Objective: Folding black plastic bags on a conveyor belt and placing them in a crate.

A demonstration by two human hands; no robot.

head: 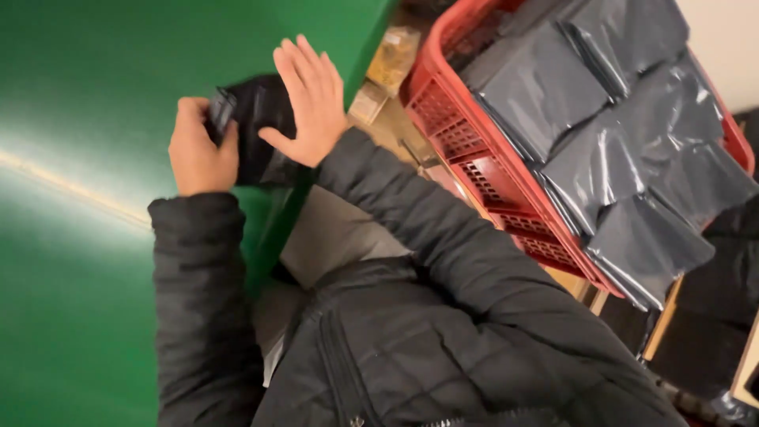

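The left hand (202, 150) grips a black bag (257, 126) at the green surface (95, 95) edge. The right hand (310, 99) presses flat on it, fingers spread wide. At 3 o'clock, a red crate (466, 150) holds grey bags (601, 142).

open green tabletop (95, 119) left of hands, red crate (474, 158) crowding right

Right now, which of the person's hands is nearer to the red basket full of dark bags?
The right hand. It lies flat against the black pouch, on the side toward the red basket. The left hand grips the pouch's far side, farther from the basket.
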